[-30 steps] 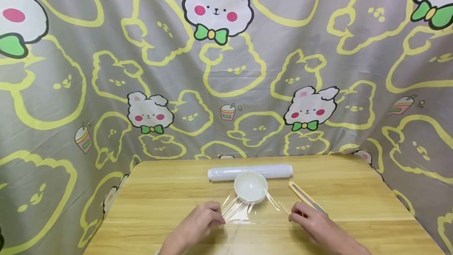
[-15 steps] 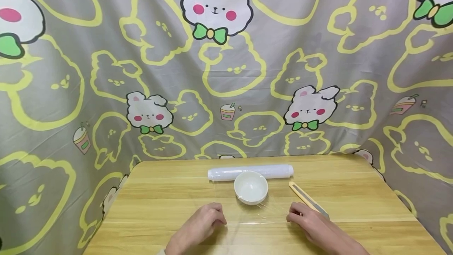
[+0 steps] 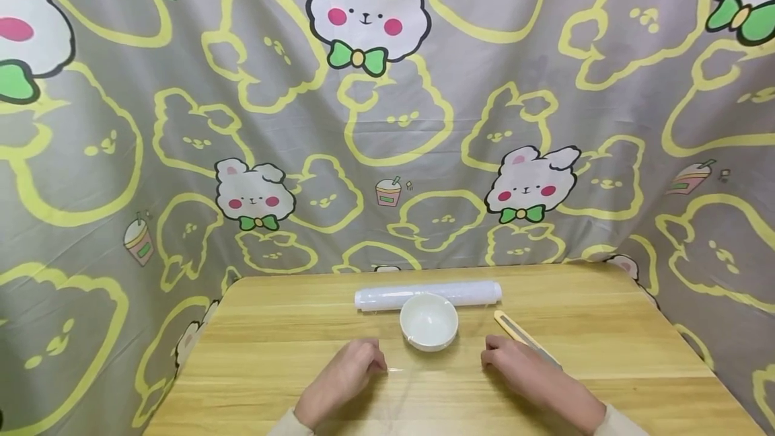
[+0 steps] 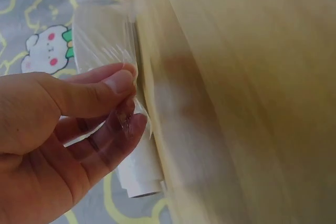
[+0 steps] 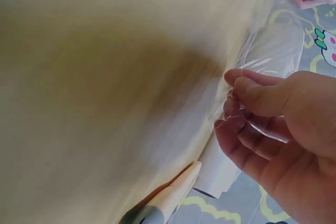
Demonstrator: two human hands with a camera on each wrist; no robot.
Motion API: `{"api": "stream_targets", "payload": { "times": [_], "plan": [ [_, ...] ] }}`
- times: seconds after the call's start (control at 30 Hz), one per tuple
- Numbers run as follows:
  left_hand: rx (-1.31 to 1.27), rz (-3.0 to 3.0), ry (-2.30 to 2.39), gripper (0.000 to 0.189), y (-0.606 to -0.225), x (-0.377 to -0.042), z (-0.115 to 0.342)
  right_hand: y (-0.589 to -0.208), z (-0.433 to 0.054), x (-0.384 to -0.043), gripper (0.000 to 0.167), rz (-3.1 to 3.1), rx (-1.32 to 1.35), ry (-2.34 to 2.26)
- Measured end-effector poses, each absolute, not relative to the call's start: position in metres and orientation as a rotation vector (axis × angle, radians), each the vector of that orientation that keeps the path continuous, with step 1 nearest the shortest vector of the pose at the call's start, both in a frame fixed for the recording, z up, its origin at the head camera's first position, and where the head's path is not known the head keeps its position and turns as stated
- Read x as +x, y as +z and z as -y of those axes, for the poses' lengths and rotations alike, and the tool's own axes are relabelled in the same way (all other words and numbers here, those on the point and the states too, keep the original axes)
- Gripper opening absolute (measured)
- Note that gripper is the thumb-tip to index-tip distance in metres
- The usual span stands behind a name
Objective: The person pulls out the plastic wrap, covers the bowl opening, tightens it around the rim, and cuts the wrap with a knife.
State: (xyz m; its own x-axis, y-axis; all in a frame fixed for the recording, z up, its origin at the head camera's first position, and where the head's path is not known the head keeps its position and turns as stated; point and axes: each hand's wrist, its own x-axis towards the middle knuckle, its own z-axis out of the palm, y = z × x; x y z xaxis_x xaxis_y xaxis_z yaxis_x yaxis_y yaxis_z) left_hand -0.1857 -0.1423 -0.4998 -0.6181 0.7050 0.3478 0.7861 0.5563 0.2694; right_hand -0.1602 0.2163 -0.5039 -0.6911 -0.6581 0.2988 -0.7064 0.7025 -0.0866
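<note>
My left hand (image 3: pixel 345 372) pinches one side of a sheet of clear plastic wrap (image 3: pixel 395 370) between thumb and forefinger; the left wrist view shows the film bunched at the fingertips. On the other side my right hand (image 3: pixel 523 362) pinches the same sheet, with bits of film among its fingers in the right wrist view. Just beyond the hands, between them, a small white bowl (image 3: pixel 429 321) stands upright on the table. The film is nearly invisible in the head view, so how it lies over the bowl is hard to tell.
Behind the bowl lies a white roll of plastic wrap (image 3: pixel 475 292). A yellow and grey utility knife (image 3: pixel 522 332) rests on the wooden table (image 3: pixel 242 328), partly behind my right hand. A patterned grey curtain (image 3: pixel 387 227) surrounds the table's back and sides.
Both hands have moved slightly forward and inward, closer to the bowl, still pinching the film. The bright creases seen running from the bowl to the hands have mostly faded.
</note>
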Motion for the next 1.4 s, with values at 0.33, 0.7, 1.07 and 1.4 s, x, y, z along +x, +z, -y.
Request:
{"api": "stream_targets", "payload": {
  "times": [0.33,0.7,1.07,1.4],
  "plan": [
    [-1.142,2.711,-0.616,0.024,-0.503,-0.207,0.133,-0.504,-0.213,-0.186,0.022,2.637,1.033,0.368],
    [-1.056,2.758,-0.626,0.018,-0.501,-0.218,0.124,-0.502,-0.206,-0.203,0.021,2.709,0.927,0.493],
    [-1.017,2.811,-0.744,0.026,-0.500,-0.217,0.112,-0.508,-0.190,-0.212,0.021,2.645,0.849,0.674],
    [-0.726,2.725,-1.501,0.021,-0.516,-0.218,0.110,-0.514,-0.178,-0.209,0.018,2.710,0.427,1.147]
  ]
}}
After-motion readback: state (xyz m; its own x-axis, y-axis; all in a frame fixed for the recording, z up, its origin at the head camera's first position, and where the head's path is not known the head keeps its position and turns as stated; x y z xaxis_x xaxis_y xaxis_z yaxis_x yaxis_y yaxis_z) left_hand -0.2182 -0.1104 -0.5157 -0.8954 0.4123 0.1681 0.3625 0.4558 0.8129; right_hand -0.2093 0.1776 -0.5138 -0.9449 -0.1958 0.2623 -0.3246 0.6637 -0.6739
